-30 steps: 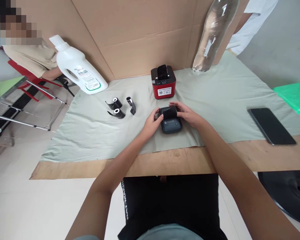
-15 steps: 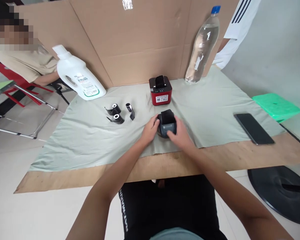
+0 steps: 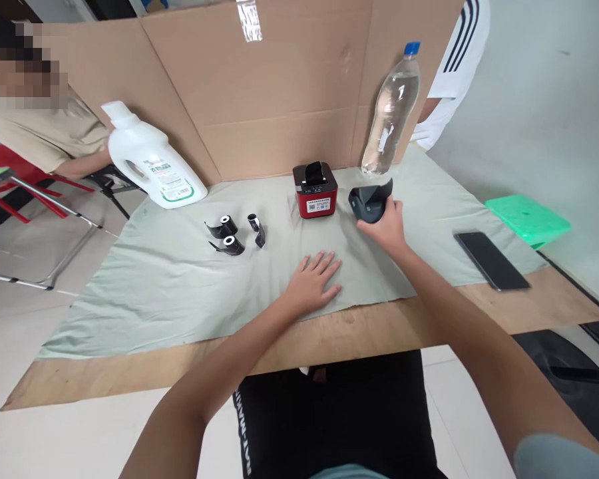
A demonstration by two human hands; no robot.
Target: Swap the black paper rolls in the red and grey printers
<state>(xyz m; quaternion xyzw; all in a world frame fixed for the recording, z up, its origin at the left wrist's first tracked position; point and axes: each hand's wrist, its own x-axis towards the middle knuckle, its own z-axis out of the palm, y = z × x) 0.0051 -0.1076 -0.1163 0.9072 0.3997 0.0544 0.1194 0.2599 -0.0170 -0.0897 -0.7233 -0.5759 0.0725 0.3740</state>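
Observation:
My right hand (image 3: 390,227) grips a small dark grey printer (image 3: 368,205) from its right side, with a black strip sticking up from its top. The printer is at the right of the red and black printer (image 3: 316,193), which stands near the cardboard and also has a black strip on top. My left hand (image 3: 312,285) lies on the green cloth (image 3: 180,286) near its front edge, fingers spread, holding nothing. Left of the red printer are black paper rolls (image 3: 233,245), partly unrolled, and a smaller black roll (image 3: 256,229).
A white jug (image 3: 154,156) and a clear water bottle (image 3: 392,113) stand before the cardboard panel (image 3: 279,86). A phone (image 3: 492,259) lies at the right. A green stool (image 3: 529,216) is beyond the table. One person sits at the left; another's sleeve shows behind the cardboard.
My right hand has carried the grey printer away to the right and back. My left hand has let go of it and now lies flat on the cloth. The view has shifted slightly.

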